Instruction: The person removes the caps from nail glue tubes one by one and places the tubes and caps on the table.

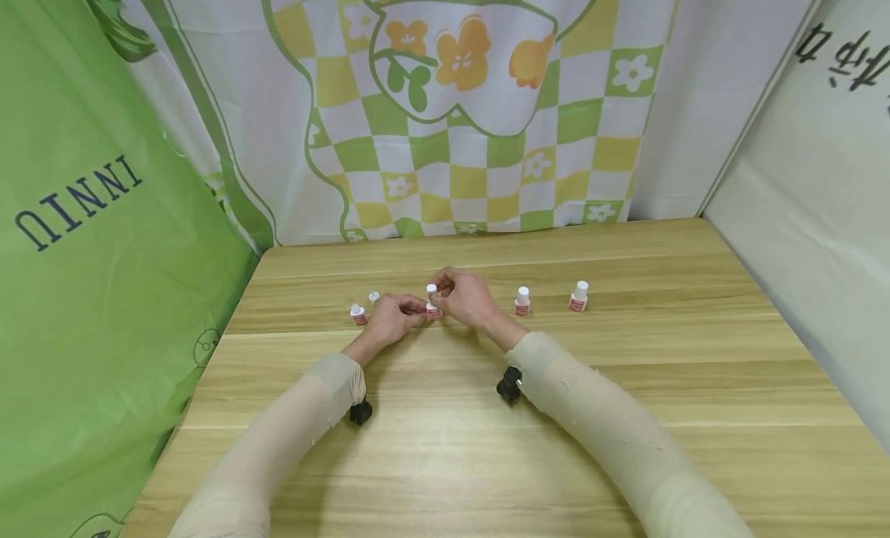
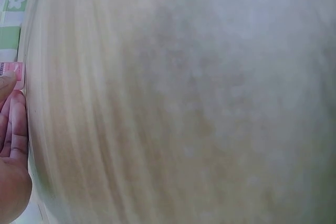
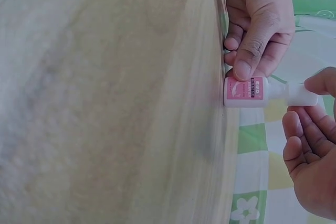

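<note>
In the head view, both hands meet at a small white bottle (image 1: 434,310) with a pink label, which stands upright on the wooden table. My left hand (image 1: 392,319) pinches its body low down, thumb against the label (image 3: 245,88) in the right wrist view. My right hand (image 1: 467,297) holds the white cap (image 3: 302,94) at the top between thumb and fingers. A narrower white neck (image 3: 275,91) shows between body and cap; whether the cap still touches it, I cannot tell. The left wrist view catches only part of the left hand (image 2: 13,135) and the bottle's label.
Left of the hands stands another small bottle (image 1: 358,314), with a white object (image 1: 373,297) partly hidden behind the left hand. Two more capped bottles, one nearer (image 1: 522,301) and one farther right (image 1: 579,297), stand on the table (image 1: 431,445). A patterned curtain (image 1: 480,175) hangs behind.
</note>
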Motion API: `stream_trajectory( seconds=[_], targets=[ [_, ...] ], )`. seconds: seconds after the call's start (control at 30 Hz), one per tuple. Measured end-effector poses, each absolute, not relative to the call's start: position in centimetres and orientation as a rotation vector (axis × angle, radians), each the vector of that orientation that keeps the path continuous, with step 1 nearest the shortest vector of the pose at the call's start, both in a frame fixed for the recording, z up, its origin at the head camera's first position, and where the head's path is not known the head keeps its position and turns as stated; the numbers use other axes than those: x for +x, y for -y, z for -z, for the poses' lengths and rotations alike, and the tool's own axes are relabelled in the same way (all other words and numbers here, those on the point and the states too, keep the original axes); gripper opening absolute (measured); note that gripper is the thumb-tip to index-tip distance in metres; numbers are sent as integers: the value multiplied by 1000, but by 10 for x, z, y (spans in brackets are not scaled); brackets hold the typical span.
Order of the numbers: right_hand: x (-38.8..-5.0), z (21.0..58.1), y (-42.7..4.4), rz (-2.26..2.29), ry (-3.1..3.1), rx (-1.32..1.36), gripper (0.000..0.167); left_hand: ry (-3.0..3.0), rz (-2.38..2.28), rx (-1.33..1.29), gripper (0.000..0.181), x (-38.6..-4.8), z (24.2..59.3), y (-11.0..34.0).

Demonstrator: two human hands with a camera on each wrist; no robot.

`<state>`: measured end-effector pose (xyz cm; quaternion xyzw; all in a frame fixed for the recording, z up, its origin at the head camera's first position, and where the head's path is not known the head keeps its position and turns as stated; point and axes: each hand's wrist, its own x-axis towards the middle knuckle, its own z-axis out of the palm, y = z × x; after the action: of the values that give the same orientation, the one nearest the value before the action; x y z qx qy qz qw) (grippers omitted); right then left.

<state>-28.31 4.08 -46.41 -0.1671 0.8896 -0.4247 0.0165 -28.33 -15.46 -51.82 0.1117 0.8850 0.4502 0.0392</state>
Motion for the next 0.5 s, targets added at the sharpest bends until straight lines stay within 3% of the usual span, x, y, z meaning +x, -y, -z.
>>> stream_trajectory(
  seconds=[0.5],
  targets=[
    [-285, 458, -42, 1343, -2767, -510, 20, -2648, -1441, 311, 19, -282, 516, 155]
  ],
)
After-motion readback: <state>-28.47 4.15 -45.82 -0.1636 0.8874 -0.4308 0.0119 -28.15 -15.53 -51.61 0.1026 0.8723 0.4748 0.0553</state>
